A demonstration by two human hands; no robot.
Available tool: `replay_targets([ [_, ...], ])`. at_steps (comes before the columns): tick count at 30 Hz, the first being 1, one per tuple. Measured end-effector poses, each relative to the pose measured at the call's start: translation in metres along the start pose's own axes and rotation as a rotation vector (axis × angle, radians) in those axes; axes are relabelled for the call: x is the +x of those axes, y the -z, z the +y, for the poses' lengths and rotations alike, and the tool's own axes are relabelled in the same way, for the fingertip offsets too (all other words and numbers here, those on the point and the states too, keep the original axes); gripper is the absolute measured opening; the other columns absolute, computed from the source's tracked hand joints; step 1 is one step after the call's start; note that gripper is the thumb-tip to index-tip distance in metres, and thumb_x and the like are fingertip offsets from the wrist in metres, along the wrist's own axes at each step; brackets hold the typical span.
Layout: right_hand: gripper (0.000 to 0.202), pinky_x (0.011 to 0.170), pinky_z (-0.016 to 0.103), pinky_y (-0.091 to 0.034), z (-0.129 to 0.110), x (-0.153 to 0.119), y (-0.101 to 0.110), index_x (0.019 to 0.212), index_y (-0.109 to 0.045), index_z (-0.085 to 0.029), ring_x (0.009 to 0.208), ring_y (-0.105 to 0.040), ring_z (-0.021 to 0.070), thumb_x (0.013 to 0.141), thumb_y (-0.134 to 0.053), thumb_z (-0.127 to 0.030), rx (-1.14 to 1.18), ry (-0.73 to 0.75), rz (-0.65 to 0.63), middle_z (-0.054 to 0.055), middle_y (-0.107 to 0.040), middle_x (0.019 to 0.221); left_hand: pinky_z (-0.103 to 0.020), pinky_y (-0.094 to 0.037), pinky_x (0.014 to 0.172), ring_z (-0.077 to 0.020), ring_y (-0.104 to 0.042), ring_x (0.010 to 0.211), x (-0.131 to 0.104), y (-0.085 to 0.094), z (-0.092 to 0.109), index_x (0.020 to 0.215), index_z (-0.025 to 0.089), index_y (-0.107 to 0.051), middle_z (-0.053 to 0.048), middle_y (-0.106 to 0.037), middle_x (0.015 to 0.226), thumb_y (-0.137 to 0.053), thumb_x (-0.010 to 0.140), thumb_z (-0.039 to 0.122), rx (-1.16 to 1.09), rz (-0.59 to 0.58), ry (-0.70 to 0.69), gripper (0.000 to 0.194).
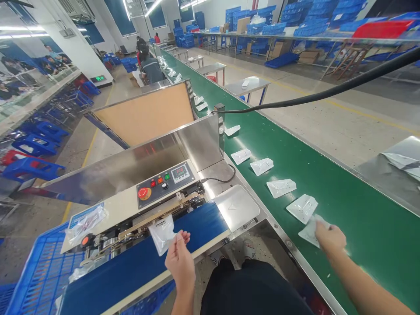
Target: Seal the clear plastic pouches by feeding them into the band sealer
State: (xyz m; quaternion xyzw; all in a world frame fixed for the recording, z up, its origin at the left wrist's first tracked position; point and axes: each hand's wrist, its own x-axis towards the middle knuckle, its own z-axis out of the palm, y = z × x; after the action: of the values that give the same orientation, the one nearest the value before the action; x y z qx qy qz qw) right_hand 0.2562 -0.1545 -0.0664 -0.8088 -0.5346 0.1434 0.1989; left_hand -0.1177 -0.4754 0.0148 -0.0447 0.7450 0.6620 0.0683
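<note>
My left hand (181, 258) pinches the edge of a white plastic pouch (162, 234) above the blue belt (203, 225) of a bag sealing machine (129, 210). The pouch's far edge is up against the machine's sealing track. Over on the green conveyor (357, 210), my right hand (330, 238) has its fingers closed on another white pouch (310, 232), which lies on or just above the belt. Beside it rests one more pouch (302, 208), with a line of others leading away along the conveyor.
A control panel (166, 183) with a red stop button sits on the machine. A steel guard (157, 162) rises behind it. A blue crate (39, 267) stands at the left end. A black cable (315, 94) hangs across the upper right. People (149, 65) sit farther along the conveyor.
</note>
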Motion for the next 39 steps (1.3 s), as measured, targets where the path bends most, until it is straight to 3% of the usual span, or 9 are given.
replay_targets([
  [2, 0.055, 0.061, 0.045, -0.044, -0.019, -0.013, 0.006, 0.084, -0.074, -0.021, 0.064, -0.061, 0.0336, 0.084, -0.055, -0.073, 0.116, -0.05, -0.055, 0.012, -0.059, 0.061, -0.042, -0.065, 0.088, -0.028, -0.079, 0.088, -0.018, -0.026, 0.005, 0.101, 0.015, -0.083, -0.013, -0.083, 0.097, -0.077, 0.089, 0.06, 0.054, -0.157, -0.045, 0.047],
  [5, 0.066, 0.067, 0.041, -0.049, -0.073, -0.05, 0.018, 0.093, -0.075, -0.017, 0.067, -0.061, 0.0277, 0.077, -0.065, -0.08, 0.394, 0.159, -0.126, 0.011, -0.069, 0.072, -0.042, -0.062, 0.094, -0.0309, -0.078, 0.099, -0.045, -0.068, 0.014, 0.101, 0.018, -0.086, -0.016, -0.083, 0.105, -0.073, 0.093, 0.058, 0.144, -0.494, -0.204, 0.043],
  [10, 0.044, 0.078, 0.037, -0.055, -0.17, -0.132, 0.038, 0.089, -0.075, -0.022, 0.083, -0.068, 0.0254, 0.083, -0.077, -0.066, 0.73, 0.57, -0.619, 0.01, -0.078, 0.096, -0.045, -0.055, 0.108, -0.0341, -0.072, 0.122, -0.067, -0.121, 0.032, 0.129, 0.021, -0.081, -0.016, -0.078, 0.133, -0.068, 0.099, 0.05, 0.171, -0.799, -0.333, 0.044],
  [14, 0.044, 0.073, 0.035, -0.056, -0.209, -0.168, 0.04, 0.091, -0.075, -0.022, 0.076, -0.067, 0.0231, 0.079, -0.084, -0.064, 0.871, 0.494, -0.872, 0.007, -0.074, 0.084, -0.036, -0.058, 0.089, -0.0301, -0.075, 0.098, -0.062, -0.129, 0.043, 0.115, 0.018, -0.085, -0.015, -0.082, 0.111, -0.063, 0.101, 0.055, 0.131, -0.763, -0.311, 0.045],
  [19, 0.056, 0.079, 0.034, -0.057, -0.214, -0.179, 0.028, 0.108, -0.079, -0.021, 0.086, -0.07, 0.0235, 0.082, -0.076, -0.071, 0.992, 0.393, -1.13, 0.008, -0.076, 0.094, -0.029, -0.052, 0.073, -0.0246, -0.068, 0.078, -0.044, -0.116, 0.04, 0.094, 0.017, -0.084, -0.008, -0.078, 0.083, -0.062, 0.097, 0.066, 0.127, -0.559, -0.211, 0.054],
  [23, 0.046, 0.064, 0.029, -0.049, -0.214, -0.173, 0.001, 0.077, -0.077, -0.019, 0.067, -0.059, 0.018, 0.082, -0.076, -0.065, 0.786, 0.449, -1.048, 0.003, -0.067, 0.071, -0.027, -0.048, 0.065, -0.0204, -0.061, 0.068, -0.02, -0.114, 0.028, 0.076, 0.018, -0.078, -0.005, -0.071, 0.07, -0.068, 0.092, 0.067, 0.166, -0.593, -0.148, 0.053],
  [27, 0.04, 0.053, 0.026, -0.039, -0.231, -0.166, -0.032, 0.061, -0.065, -0.02, 0.057, -0.049, 0.0143, 0.077, -0.076, -0.055, 0.709, 0.276, -0.867, -0.001, -0.059, 0.061, -0.028, -0.05, 0.063, -0.0203, -0.065, 0.066, 0.013, -0.128, 0.016, 0.076, 0.014, -0.079, -0.006, -0.073, 0.071, -0.086, 0.073, 0.063, -0.017, -0.558, 0.259, 0.049],
  [30, 0.035, 0.05, 0.025, -0.036, -0.249, -0.17, -0.052, 0.059, -0.063, -0.02, 0.054, -0.046, 0.0128, 0.074, -0.076, -0.048, 0.686, 0.207, -0.89, -0.002, -0.057, 0.058, -0.031, -0.053, 0.063, -0.0205, -0.068, 0.062, 0.033, -0.133, 0.008, 0.082, 0.011, -0.08, -0.009, -0.074, 0.07, -0.093, 0.064, 0.059, -0.105, -0.52, 0.413, 0.052],
  [39, 0.039, 0.049, 0.023, -0.034, -0.281, -0.225, -0.074, 0.053, -0.061, -0.021, 0.051, -0.045, 0.0117, 0.077, -0.078, -0.046, 0.584, 0.327, -1.081, -0.003, -0.053, 0.051, -0.031, -0.056, 0.06, -0.0215, -0.072, 0.063, 0.062, -0.081, 0.002, 0.089, 0.011, -0.08, -0.008, -0.076, 0.073, -0.096, 0.06, 0.053, -0.162, -0.323, 0.435, 0.053],
])
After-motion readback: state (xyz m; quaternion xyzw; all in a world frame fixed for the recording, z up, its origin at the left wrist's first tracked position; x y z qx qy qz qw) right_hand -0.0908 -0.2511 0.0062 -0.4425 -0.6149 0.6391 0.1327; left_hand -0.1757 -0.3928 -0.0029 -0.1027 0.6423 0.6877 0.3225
